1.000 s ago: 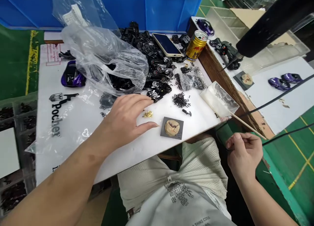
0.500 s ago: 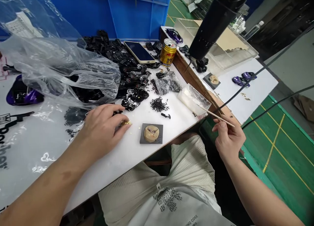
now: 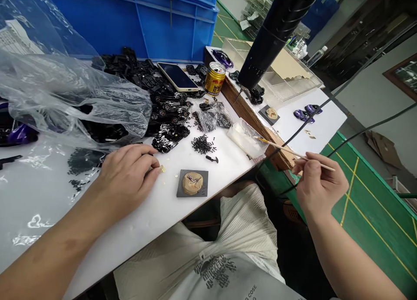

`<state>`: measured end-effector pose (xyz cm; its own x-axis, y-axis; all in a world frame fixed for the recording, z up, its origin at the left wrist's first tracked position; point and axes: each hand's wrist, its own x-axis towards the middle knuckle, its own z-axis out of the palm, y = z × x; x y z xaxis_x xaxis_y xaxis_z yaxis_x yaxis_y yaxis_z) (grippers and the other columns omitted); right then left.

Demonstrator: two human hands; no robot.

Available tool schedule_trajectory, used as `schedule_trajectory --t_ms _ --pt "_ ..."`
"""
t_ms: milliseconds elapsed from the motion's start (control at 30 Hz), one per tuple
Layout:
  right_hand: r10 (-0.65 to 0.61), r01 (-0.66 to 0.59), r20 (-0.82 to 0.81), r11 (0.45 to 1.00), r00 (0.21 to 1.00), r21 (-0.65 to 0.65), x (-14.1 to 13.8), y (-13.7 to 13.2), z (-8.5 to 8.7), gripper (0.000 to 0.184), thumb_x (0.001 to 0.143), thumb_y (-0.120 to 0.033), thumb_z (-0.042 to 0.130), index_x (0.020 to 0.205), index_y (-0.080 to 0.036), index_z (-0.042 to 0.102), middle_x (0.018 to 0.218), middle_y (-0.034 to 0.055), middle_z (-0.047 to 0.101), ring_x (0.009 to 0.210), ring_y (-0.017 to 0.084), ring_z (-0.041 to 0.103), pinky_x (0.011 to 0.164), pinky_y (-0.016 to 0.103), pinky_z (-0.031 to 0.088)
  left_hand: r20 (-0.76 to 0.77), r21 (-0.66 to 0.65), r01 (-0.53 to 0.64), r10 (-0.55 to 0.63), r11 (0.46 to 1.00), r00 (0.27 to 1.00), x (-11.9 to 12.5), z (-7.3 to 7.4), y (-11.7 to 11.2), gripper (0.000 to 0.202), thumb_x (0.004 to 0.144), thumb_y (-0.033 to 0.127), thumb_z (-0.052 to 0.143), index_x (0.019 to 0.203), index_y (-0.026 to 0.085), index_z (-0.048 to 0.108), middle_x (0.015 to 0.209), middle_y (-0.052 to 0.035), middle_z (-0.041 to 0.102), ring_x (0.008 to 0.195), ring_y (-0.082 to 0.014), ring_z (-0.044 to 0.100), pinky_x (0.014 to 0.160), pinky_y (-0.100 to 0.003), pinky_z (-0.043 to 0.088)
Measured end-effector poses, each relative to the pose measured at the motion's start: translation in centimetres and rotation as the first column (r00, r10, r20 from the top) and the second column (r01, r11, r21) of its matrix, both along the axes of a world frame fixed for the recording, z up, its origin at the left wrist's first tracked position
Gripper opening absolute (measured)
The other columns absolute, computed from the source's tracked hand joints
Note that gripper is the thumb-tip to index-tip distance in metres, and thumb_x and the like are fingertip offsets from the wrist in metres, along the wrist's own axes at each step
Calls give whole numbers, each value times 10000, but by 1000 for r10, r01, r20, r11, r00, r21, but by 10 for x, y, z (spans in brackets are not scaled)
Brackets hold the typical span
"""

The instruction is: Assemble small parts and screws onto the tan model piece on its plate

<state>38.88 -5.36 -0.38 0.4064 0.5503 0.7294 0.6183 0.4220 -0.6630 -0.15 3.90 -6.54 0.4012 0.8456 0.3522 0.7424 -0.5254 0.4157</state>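
Observation:
My right hand [image 3: 322, 185] pinches a thin wooden stick [image 3: 293, 153] with an orange-yellow tip. That tip is over the right edge of a small clear tray [image 3: 243, 137] holding something whitish. My left hand [image 3: 128, 172] rests on the white table with its fingers curled. Small gold-coloured pieces [image 3: 162, 169] show at its thumb and fingertips; what lies between the fingers is hidden. Right of this hand is a dark square plate [image 3: 179, 191] bearing a round tan lump [image 3: 193, 183] with a small part set in it. A pile of black screws [image 3: 202, 144] and a small black part [image 3: 211, 159] lie beyond.
Black toy car bases [image 3: 171, 135], a phone [image 3: 177, 77] and a gold can [image 3: 215, 78] stand farther back. Clear plastic bags [image 3: 81, 100] cover the left side. A black hanging tool [image 3: 260, 52] and cables [image 3: 355, 89] cross the right. A blue crate [image 3: 169, 35] borders the back.
My right hand has moved right and a little up, drawing the stick back so that its tip shows at the tray's edge. The left hand stays by the gold pieces. The view has shifted slightly.

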Motion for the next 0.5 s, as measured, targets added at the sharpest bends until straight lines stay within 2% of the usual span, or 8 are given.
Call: schedule_trajectory --t_ms 100,267,367,500 --pt "25 -23 -62 999 998 23 -3 -6 8 190 957 -359 766 1010 -177 783 756 25 744 568 134 673 505 258 538 -22 4 13 -12 1000 1000 -1 0 -1 257 1013 343 418 911 220 618 1228 -113 676 1228 -395 590 1078 -566 388" --pt "110 -110 9 986 994 123 -16 -16 6 128 949 -303 765 989 -187 800 690 5 693 543 146 651 456 277 529 -13 60 35 -35 998 999 -1 1 -3 173 1014 268 451 944 235 605 1219 -91 683 1239 -359 598 1089 -532 394" --pt "220 -227 70 967 973 117 -32 -25 0 135 958 -233 735 1051 -166 807 769 44 723 590 166 671 463 307 544 -47 81 38 -35 996 998 -2 2 -5 190 1034 259 430 955 226 600 1246 -114 683 1267 -351 598 1081 -538 421" --pt "400 -411 155 910 903 49 -52 -36 -8 193 967 -156 697 1132 -124 792 792 70 733 702 214 716 484 334 544 -35 66 33 -31 997 999 -2 6 -8 250 1042 285 404 940 198 616 1224 -140 687 1247 -358 618 1074 -560 456"
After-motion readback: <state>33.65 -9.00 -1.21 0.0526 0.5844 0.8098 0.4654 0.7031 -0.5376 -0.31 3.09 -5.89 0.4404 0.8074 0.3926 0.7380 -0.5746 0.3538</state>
